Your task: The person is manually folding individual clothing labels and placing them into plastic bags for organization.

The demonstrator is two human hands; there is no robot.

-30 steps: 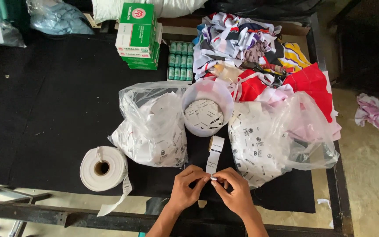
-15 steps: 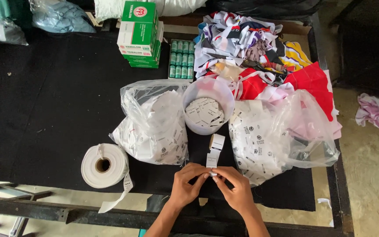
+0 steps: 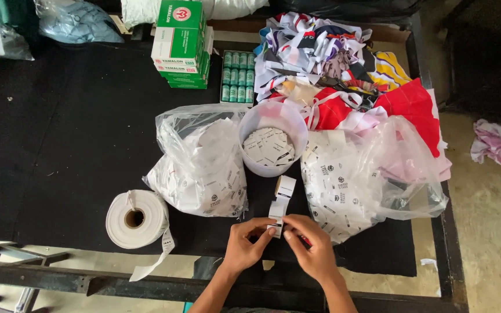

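Here, two hands [image 3: 282, 246], one label strip [image 3: 280, 200].

- We cannot see the end of the label strip [image 3: 279, 203]; fingers of the left hand [image 3: 244, 243] and right hand [image 3: 313, 250] cover it
- We lose both forearms past the bottom edge

Both bare forearms enter from 6 o'clock and converge toward 12 o'clock. The left hand [image 3: 244, 246] is curled, thumb and forefinger pinched together at its 2 o'clock edge. The right hand [image 3: 311, 249] mirrors it, fingertips [image 3: 287, 233] pinched at 10 o'clock. Fingertips of both hands nearly touch.
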